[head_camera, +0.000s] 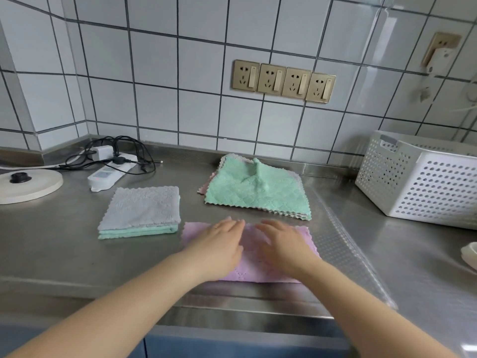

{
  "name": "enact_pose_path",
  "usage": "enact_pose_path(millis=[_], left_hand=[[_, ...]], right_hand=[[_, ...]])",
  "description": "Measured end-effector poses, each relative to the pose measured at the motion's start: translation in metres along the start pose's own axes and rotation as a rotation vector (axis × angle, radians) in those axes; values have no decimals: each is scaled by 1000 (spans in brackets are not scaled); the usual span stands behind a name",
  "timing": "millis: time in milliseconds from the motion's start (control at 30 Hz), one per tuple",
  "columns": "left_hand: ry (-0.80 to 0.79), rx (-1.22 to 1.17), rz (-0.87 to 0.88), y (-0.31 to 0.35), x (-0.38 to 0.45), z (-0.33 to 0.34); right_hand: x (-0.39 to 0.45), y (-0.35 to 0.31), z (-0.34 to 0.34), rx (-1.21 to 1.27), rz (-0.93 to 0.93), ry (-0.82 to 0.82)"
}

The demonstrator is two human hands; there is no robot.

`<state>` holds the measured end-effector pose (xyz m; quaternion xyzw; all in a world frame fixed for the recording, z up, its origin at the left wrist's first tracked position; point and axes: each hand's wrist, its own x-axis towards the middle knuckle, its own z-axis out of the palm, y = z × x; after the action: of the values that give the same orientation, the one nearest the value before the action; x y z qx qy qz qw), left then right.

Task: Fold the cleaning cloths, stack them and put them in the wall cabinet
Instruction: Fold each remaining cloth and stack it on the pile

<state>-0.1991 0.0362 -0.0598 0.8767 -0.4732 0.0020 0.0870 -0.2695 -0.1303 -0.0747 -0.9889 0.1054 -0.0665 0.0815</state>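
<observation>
Both hands (254, 244) flat on pink cloth (254, 270)

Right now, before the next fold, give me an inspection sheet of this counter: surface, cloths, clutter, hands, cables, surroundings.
Surface: steel counter, bare metal at the front left.
Job's things: pink cloth spread flat at the front edge; folded stack, grey over green, to its left; unfolded pile, green on top, behind it.
Clutter: white basket at the right; round white lid at the far left.
Hands: left hand and right hand both rest flat on the pink cloth, fingers straight.
Cables: power strip with black cords at the back left, apart from the cloths.
Surroundings: tiled wall with four sockets; wall cabinet not in view.
</observation>
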Motion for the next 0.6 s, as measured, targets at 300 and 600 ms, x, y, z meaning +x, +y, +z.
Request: enact_pose_path(millis=[300, 600], left_hand=[[-124, 96, -124, -11, -3, 27], [-160, 69, -206, -27, -14, 20]], right_hand=[[-25, 1, 19, -62, 122, -88], [-43, 33, 6, -100, 249, -141]])
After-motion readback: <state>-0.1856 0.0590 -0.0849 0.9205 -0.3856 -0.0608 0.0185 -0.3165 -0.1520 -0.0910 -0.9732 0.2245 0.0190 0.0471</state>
